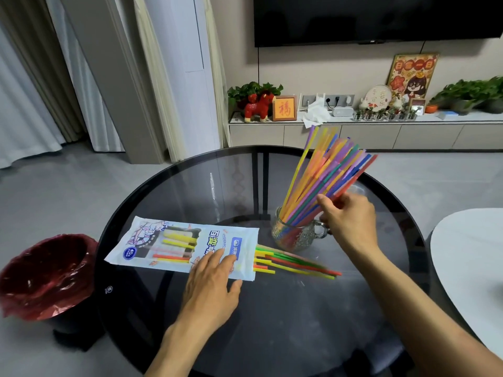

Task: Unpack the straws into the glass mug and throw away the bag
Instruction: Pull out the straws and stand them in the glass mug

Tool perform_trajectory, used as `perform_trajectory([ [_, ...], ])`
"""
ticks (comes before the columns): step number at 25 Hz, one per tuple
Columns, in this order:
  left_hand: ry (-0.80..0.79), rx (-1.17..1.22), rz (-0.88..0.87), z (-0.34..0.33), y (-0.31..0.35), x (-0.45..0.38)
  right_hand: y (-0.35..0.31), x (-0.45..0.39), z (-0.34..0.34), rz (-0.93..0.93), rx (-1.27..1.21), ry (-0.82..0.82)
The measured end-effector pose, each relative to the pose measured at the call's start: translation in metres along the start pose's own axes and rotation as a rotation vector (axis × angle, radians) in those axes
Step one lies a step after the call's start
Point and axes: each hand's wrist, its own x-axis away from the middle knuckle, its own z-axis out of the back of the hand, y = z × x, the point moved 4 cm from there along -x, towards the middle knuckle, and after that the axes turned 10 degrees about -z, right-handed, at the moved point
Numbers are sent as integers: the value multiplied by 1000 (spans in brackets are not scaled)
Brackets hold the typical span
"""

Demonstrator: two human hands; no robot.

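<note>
Floor: grey, smooth (81,191)
Wall: beige (313,69), dark television (381,20) mounted
Curtains: white and beige (68,77), at left
Table: round, dark glass top (272,308)
Cabinet: long, low, beige (367,134), bearing plants (468,93), red toy horse (257,106), framed pictures (284,108)

This is a home living room. A large dark television (378,20) hangs on the wall above a long low cabinet (353,134), which carries potted green plants (471,95), a red plush horse (257,107), a small framed red character (284,108) and a festive cartoon poster (412,74). Long pale curtains (32,85) hang at the left. A round dark glass table (272,308) stands on grey flooring, beside a bin with a red liner (46,276).
</note>
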Motion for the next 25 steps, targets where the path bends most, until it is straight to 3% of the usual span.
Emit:
perform_trajectory([
  [4,12,-3,-5,4,3,-1,7,8,7,-110,405,-370],
  [6,1,-4,-3,3,3,-2,11,16,9,-84,533,-468],
  [9,-10,-12,-3,2,3,-3,13,36,-8,204,657,-357],
  [11,-12,-10,-5,3,2,-1,18,56,-34,315,736,-403],
  [13,-18,-11,-9,5,2,1,26,66,-51,342,835,-461],
  [18,-20,-11,-23,5,2,4,24,59,-46,329,829,-456],
  [21,-15,-21,-13,5,1,2,19,53,-39,395,971,-407],
  [25,-33,-53,1,2,3,3,14,44,-27,337,1071,-429],
])
